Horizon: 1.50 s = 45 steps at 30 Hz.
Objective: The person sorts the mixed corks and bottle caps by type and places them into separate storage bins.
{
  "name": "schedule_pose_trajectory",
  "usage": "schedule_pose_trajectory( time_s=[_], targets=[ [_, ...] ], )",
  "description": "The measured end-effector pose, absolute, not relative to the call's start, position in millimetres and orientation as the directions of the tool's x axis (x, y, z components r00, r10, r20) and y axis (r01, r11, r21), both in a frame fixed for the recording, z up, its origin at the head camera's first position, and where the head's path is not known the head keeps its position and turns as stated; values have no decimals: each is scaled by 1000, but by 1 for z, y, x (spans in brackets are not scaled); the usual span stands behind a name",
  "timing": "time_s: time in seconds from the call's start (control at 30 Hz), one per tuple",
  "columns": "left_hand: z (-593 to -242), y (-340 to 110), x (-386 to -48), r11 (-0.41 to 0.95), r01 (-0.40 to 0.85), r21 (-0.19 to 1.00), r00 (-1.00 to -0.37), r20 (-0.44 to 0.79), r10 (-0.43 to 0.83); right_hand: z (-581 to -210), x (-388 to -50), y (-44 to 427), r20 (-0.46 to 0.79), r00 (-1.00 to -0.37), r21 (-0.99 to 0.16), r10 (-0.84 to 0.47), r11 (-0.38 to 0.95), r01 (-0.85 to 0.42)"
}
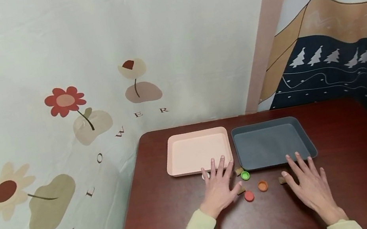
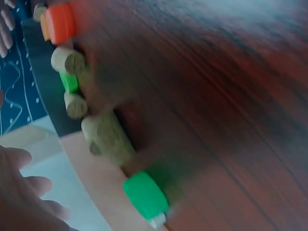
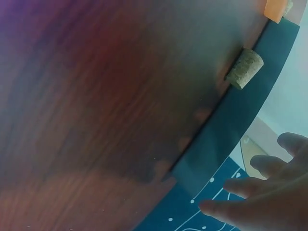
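In the head view my left hand is spread over the table, its fingertips near the front rim of the pink tray. Beside it lie a bright green bottle cap, a red cap, an orange cap and corks. A whitish round piece shows by its fingers. The left wrist view has several corks and a darker green cap. My right hand, fingers apart and holding nothing, hovers near the dark blue-grey tray; one cork lies close by.
The two trays stand side by side at the back of the reddish-brown wooden table, with nothing seen inside them. A printed cloth hangs behind and to the left. Dark patterned fabric hangs at the right.
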<state>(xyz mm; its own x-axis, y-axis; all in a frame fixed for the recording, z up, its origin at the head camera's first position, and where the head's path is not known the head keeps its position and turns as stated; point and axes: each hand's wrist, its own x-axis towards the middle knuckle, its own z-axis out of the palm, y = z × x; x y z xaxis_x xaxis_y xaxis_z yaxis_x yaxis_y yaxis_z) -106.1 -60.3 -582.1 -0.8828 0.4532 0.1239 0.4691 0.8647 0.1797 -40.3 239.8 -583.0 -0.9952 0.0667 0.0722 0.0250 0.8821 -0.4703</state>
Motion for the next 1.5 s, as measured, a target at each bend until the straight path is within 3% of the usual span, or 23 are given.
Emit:
schedule_pose_trajectory(
  time_s=[0.27,0.7,1.2,1.5],
  targets=[
    [-589,-41,-112,839,523,151,-852,82,517,-585,-33,238,25,-998,-463,62,885,43],
    [-597,-33,-115,847,524,86,-852,40,523,-595,-27,232,131,-991,-392,1,918,-51],
    [-598,-32,-114,853,514,94,-857,30,514,-602,-34,227,299,-954,-316,-8,943,-107],
    [-598,-33,-114,853,513,97,-858,31,513,-602,-38,228,329,-944,-328,-6,937,-121]
  ],
)
